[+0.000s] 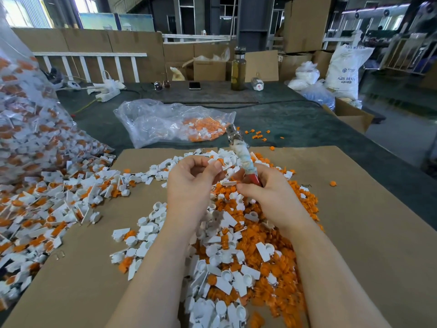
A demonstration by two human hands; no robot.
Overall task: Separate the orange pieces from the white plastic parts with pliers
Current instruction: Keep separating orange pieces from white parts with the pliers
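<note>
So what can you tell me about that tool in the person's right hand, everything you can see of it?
It looks like a pair of pliers: a shiny metal head pointing up and away from the person, handles wrapped in grubby whitish tape or cloth, with red grip showing lower down. The right hand grips the red end, holding the tool tilted above the pile of white and orange pieces. Whether the head is open or closed is too blurred to tell. It grips nothing visible.

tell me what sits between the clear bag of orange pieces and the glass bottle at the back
Bare dark table top crossed by a black cable, seen in the head view between clear bag and bottle.
</note>
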